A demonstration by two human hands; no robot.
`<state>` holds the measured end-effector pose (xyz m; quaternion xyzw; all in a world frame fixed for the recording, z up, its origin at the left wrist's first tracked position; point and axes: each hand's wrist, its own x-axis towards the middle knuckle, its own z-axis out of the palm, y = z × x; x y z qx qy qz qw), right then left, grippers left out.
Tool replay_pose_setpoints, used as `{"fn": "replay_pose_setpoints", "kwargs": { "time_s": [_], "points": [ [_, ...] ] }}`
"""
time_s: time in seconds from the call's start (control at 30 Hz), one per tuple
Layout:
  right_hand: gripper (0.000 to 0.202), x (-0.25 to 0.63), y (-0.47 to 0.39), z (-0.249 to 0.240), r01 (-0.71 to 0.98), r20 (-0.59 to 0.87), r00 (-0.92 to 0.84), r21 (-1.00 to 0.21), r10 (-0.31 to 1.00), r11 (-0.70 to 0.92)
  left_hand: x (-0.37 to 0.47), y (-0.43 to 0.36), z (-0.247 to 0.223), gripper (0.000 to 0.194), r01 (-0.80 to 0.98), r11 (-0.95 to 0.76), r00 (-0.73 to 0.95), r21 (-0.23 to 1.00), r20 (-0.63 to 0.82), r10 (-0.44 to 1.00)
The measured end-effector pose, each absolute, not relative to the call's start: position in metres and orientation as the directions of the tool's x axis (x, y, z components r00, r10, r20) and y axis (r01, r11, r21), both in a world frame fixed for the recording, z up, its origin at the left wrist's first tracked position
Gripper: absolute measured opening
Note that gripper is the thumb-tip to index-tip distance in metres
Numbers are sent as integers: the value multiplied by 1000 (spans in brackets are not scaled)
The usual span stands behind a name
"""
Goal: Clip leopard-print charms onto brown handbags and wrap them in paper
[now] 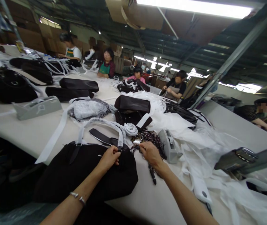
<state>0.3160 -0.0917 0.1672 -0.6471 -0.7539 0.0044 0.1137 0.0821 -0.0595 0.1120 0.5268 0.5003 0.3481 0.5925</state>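
A black handbag (84,172) lies at the table's near edge, its handle (105,122) wrapped in white material. My left hand (111,156) is closed at the base of that handle, pinching the bag near the dark tab. To the right, my right hand (150,153) has its fingertips closed on a dark chain strap (135,147) at the edge of a pile of chains (150,137). The exact grip is partly hidden by the fingers. A dark strap end (152,175) hangs down below this hand. Behind the handle rests a black strap (100,136).
A grey tape dispenser (168,147) stands right of the chains, another dispenser (38,106) at left. Black bags (132,104) and white wrapping (194,134) cover much of the table (51,120). A dark flask (236,157) is at right. Several co-workers sit beyond.
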Motion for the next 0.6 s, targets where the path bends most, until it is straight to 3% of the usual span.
{"fn": "replay_pose_setpoints", "kwargs": {
  "time_s": [0.17,0.33,0.47,0.6],
  "points": [
    [24,286,-54,148,981,30,-178,-78,984,180,82,-61,110,13,111,198,257,974,-220,941],
    [25,275,-45,137,990,27,-96,-98,995,98,81,-62,110,10,97,200,256,975,-218,942],
    [21,289,-48,143,967,87,9,-255,996,13,80,-62,109,10,83,197,263,977,-212,941],
    [20,317,-49,161,845,164,204,-528,965,-89,79,-63,108,11,84,198,261,977,-214,941]
  ]
}}
